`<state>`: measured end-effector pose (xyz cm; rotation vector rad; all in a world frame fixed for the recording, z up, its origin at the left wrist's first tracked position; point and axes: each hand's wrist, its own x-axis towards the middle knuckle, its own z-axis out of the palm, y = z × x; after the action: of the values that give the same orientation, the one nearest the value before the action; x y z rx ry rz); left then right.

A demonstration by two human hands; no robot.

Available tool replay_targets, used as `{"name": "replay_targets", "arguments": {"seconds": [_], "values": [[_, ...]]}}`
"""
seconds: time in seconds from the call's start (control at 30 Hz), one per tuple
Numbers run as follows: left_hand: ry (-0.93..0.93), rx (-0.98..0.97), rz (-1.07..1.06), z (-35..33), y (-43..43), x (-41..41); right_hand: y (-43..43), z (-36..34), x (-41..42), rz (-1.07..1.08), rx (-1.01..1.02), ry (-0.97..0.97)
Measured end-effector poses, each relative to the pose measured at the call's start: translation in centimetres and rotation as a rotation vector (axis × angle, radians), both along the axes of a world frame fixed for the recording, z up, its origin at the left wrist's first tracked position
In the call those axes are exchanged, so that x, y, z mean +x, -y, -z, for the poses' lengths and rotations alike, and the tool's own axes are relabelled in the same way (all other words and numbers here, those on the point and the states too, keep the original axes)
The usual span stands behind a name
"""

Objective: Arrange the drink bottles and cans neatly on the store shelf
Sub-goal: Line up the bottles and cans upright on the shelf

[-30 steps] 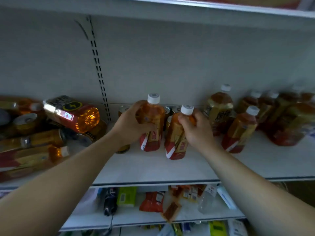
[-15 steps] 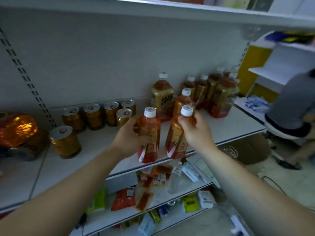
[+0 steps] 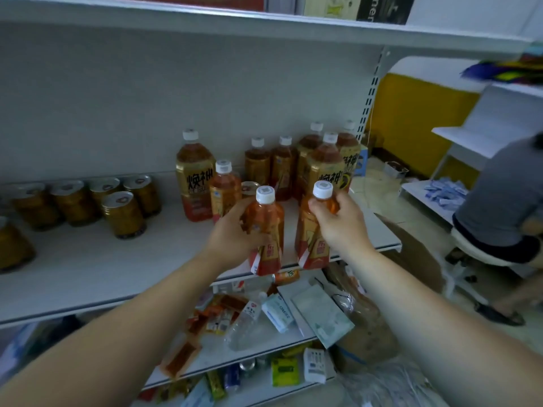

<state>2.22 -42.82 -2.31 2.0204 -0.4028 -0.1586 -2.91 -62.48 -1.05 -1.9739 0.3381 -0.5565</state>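
I hold two small orange tea bottles with white caps over the front edge of the white shelf (image 3: 88, 265). My left hand (image 3: 232, 236) grips the left bottle (image 3: 269, 227) around its body. My right hand (image 3: 340, 221) grips the right bottle (image 3: 311, 242) at its shoulder, just below the cap. Both bottles are upright. Behind them stand several larger tea bottles (image 3: 195, 177) and small ones (image 3: 224, 189) near the shelf's right end. Several gold cans (image 3: 123, 214) stand upright at the left.
The lower shelf (image 3: 293, 336) is littered with packets, a clear bottle (image 3: 244, 321) and small boxes. A seated person in grey (image 3: 499, 201) is at the right beside another white shelf unit. An upper shelf board (image 3: 264, 27) runs overhead.
My view has swung right along the shelf while both hands carried the two bottles toward the group of bottles at the right end; the cans have slid to the left of view.
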Motion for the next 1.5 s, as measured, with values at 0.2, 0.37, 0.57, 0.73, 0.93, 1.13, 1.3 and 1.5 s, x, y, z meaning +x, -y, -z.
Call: {"name": "replay_targets", "arguments": {"seconds": [0.2,0.37,0.57,0.73,0.93,1.13,1.3,1.5], "values": [[0.012,0.017,-0.027,0.1,3.7,1.9,3.5,0.6,1.3,0.006,-0.01,-0.016],[0.007,-0.002,-0.017,0.6,5.5,4.2,4.8,1.1,2.6,0.011,-0.041,-0.024],[-0.026,0.027,0.032,0.8,6.4,5.4,6.6,2.9,3.2,-0.083,-0.143,-0.09],[-0.003,0.034,-0.037,1.0,7.6,5.3,8.4,3.3,3.5,-0.112,-0.229,-0.074],[0.002,0.039,-0.117,1.1,9.4,4.6,9.6,3.1,4.1,-0.222,-0.276,-0.008],[0.058,0.067,-0.208,1.1,10.2,4.8,9.5,3.1,5.0,-0.306,-0.258,0.037],[0.081,0.123,-0.202,1.7,10.7,6.3,9.5,3.4,5.3,-0.323,-0.229,0.043],[0.109,0.069,-0.203,1.9,12.3,8.5,9.3,3.4,5.6,-0.32,-0.252,0.028]]}}
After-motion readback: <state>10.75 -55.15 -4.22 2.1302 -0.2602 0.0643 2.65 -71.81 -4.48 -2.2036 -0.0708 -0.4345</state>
